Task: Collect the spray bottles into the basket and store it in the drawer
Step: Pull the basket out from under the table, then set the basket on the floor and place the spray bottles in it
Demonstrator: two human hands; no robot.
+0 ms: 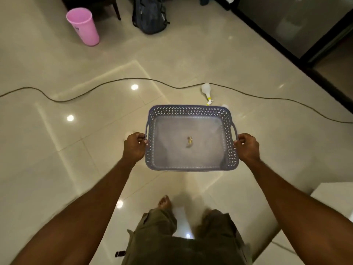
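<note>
Holding the basket [192,109] level above the tiled floor [57,150], left hand [134,147] had its fingers curled round the left handle and right hand [248,147] round the right one. Small scrap [189,141] lay mid-basket, too blurred to identify. One white spray bottle [206,91] lay on the floor just beyond the basket's far-right corner, nozzle end partly hidden behind the rim. A cable [95,87] crossed the floor behind it. Pink bin [83,25] and backpack [150,15] stood further off, backpack top cut off.
</note>
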